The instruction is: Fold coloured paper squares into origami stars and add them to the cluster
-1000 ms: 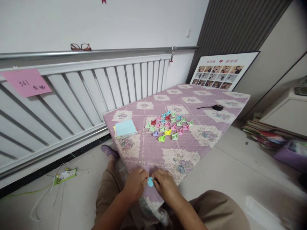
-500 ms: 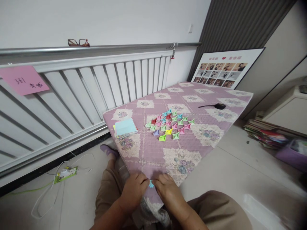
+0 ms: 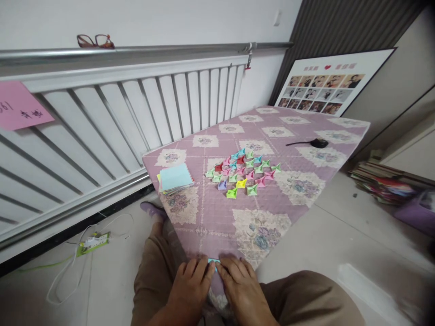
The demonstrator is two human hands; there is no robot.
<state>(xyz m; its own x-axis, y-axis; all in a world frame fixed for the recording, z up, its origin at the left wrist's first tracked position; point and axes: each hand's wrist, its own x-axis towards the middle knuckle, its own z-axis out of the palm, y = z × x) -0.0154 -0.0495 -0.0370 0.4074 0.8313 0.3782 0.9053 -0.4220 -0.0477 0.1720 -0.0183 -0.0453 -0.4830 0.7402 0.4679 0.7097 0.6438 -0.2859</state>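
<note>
At the near corner of the table, a small folded piece of light blue paper (image 3: 214, 260) lies between my two hands, mostly covered by fingers. My left hand (image 3: 190, 286) grips its left side, thumb and fingertips pressed close together. From the right, my right hand (image 3: 242, 284) pinches the other side, with its thumb almost touching the left one. Further up the cloth stand several small folded paper shapes (image 3: 241, 183) in green, pink, blue, red, yellow and purple, grouped in slanting rows. A stack of square coloured paper (image 3: 176, 178), light blue on top, rests at the table's left edge.
A floral purple tablecloth (image 3: 214, 213) covers the table. A black object with a thin tail (image 3: 318, 143) lies at its far right. Beyond stand a white radiator (image 3: 152, 104) and a photo board (image 3: 326, 81). A power strip (image 3: 93, 243) with cables lies on the floor at left.
Both hands have turned flatter over the blue paper, fingers now lying forward across it and thumbs brought together. The camera view has shifted slightly; the folded shapes and stack keep their places.
</note>
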